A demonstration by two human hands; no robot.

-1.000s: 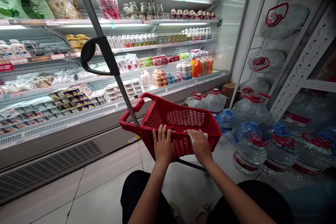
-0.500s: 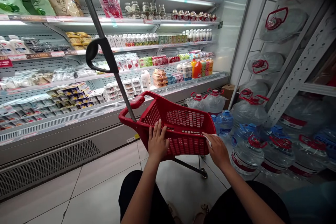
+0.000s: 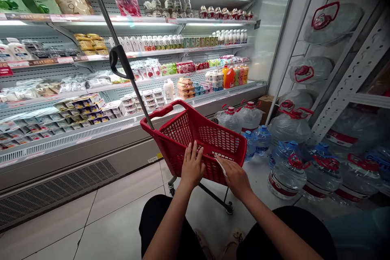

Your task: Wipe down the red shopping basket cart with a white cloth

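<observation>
A red plastic shopping cart [image 3: 164,134] with a basket of latticed walls stands in front of my knees, tilted a little in view. From its left end rises a grey metal pole with a black handle [image 3: 122,61]. My left hand [image 3: 193,167] lies on the near side wall of the basket, fingers stretched out and pointing up over the rim. To its right, my right hand [image 3: 237,178] rests at the near rim, holding a thin white wipe [image 3: 222,167] that shows along its inner edge. The fingertips of the right hand are partly hidden.
An open refrigerated shelf [image 3: 128,130] with dairy goods and drinks runs along the left and back. Large water bottles [image 3: 287,178] stand on the floor to the right, beside a white metal rack [image 3: 344,77]. Pale tiles [image 3: 112,227] cover the floor.
My right hand has slid left along the near rim with the wipe, closer to my left hand. My left hand has shifted slightly right. The cart has turned and tilted somewhat, showing another wheel.
</observation>
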